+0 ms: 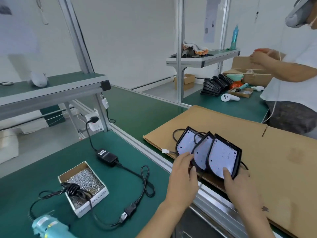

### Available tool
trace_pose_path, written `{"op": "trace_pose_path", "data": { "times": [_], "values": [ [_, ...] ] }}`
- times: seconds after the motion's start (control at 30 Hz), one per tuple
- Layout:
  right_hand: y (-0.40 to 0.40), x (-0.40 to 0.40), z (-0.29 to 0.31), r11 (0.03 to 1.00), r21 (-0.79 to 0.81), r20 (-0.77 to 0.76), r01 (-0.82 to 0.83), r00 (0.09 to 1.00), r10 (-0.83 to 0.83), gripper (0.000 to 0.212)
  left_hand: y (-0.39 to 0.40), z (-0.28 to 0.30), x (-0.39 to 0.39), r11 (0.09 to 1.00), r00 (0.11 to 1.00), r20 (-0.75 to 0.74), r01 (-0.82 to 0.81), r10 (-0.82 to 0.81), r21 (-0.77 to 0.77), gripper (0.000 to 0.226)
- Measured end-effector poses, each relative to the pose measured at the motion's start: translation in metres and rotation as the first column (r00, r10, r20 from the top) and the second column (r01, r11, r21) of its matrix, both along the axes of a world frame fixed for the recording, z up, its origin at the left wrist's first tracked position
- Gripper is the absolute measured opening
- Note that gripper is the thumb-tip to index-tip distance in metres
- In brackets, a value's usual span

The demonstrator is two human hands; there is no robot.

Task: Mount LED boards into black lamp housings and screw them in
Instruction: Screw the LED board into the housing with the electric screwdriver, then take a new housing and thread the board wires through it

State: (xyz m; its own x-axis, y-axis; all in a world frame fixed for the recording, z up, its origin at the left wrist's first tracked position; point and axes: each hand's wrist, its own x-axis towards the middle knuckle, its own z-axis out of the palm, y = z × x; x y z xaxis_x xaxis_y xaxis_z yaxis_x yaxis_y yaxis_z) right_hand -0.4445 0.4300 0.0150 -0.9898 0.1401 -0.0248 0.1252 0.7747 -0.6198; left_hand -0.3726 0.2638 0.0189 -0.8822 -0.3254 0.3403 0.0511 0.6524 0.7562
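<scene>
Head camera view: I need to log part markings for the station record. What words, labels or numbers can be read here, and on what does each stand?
"BALANCER" on the side of the white screw box.
White label on the black power adapter: too small to read.
Label on the teal electric screwdriver: blurred.
Paper sheets on the far wall: too blurred to read.
LED boards: no readable print.

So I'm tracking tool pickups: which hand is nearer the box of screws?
Left. The left hand is at the lamp housings, just right of the box of screws; the right hand is farther right.
</scene>
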Motion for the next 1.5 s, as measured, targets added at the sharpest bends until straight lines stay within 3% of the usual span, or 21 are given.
{"op": "trace_pose_path", "data": {
  "times": [0.13,0.2,0.3,0.4,0.53,0.63,0.7,0.8,0.87,1.0,1.2,1.5],
  "values": [
    [-0.009,0.017,0.009,0.994,-0.098,-0.081,0.057,0.995,-0.065,0.064,-0.03,0.001,0.03,0.994,0.995,0.01,-0.098,0.097,0.055,0.043],
    [-0.024,0.032,0.018,0.989,-0.132,-0.131,0.059,0.988,-0.077,0.074,-0.047,0.002,0.043,0.985,0.988,0.007,-0.156,0.156,0.072,0.041],
    [-0.07,0.057,0.034,0.977,-0.152,-0.185,-0.15,0.975,0.121,0.076,-0.073,0.006,0.065,0.962,0.968,-0.005,-0.248,0.25,0.116,0.036],
    [-0.138,0.087,0.039,0.855,-0.259,-0.223,-0.449,0.889,0.399,0.053,-0.103,0.01,0.093,0.919,0.934,0.006,-0.352,0.356,0.177,0.031],
    [-0.234,0.141,0.04,0.616,-0.334,-0.269,-0.713,0.699,0.663,0.032,-0.152,0.019,0.146,0.841,0.857,-0.021,-0.5,0.515,0.208,0.023],
    [-0.292,0.189,0.036,0.413,-0.347,-0.291,-0.842,0.515,0.806,0.02,-0.19,0.021,0.206,0.715,0.743,-0.027,-0.633,0.669,0.296,0.023],
    [-0.324,0.22,0.032,0.298,-0.295,-0.284,-0.908,0.381,0.88,0.023,-0.212,0.016,0.254,0.569,0.597,-0.035,-0.745,0.802,0.348,0.024],
    [-0.364,0.259,0.027,0.194,-0.231,-0.243,-0.953,0.25,0.937,0.03,-0.234,0.004,0.315,0.346,0.389,0.018,-0.838,0.921,0.422,0.024],
    [-0.387,0.281,0.024,0.143,-0.208,-0.191,-0.968,0.184,0.964,0.031,-0.242,-0.006,0.34,0.277,0.338,0.079,-0.865,0.938,0.418,0.024],
    [-0.428,0.31,0.016,0.085,-0.162,-0.106,-0.983,0.103,0.989,0.03,-0.244,-0.027,0.363,0.228,0.318,0.162,-0.882,0.934,0.413,0.028],
    [-0.48,0.339,0.013,0.002,-0.112,-0.071,-0.994,0.01,0.997,0.026,-0.248,-0.033,0.376,0.252,0.33,0.089,-0.847,0.94,0.469,0.032],
    [-0.568,0.38,0.026,-0.018,-0.12,-0.174,-0.993,0.004,0.985,0.043,-0.256,-0.036,0.375,0.188,0.268,0.095,-0.848,0.959,0.495,0.03]
  ]
}}
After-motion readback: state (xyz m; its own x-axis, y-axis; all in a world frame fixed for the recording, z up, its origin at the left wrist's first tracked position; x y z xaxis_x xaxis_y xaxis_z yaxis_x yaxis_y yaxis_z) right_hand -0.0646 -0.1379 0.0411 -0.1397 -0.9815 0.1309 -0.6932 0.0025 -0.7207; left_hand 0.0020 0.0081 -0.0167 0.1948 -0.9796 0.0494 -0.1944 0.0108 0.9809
